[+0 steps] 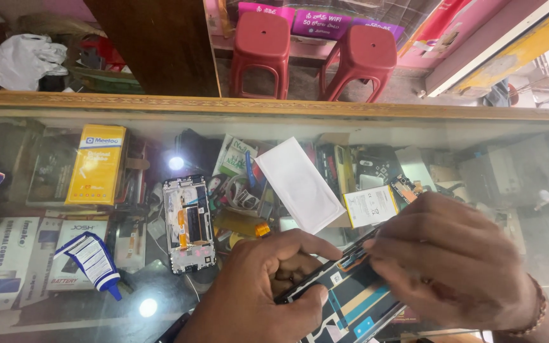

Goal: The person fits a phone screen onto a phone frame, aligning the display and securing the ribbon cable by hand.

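Head view: the left hand [268, 289] clamps an opened phone panel [344, 298] by its edge, tilted above the glass counter [46, 305], steadying it while the right hand [452, 260] pinches, apparently, a thin tool at the panel's connector. A stripped phone frame [189, 222] lies nearby.

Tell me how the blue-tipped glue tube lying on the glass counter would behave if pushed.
The glue tube looks small, so probably light. Its body appears flattened, so it would likely slide on the glass counter rather than roll. It seems soft and may dent under the fingers.
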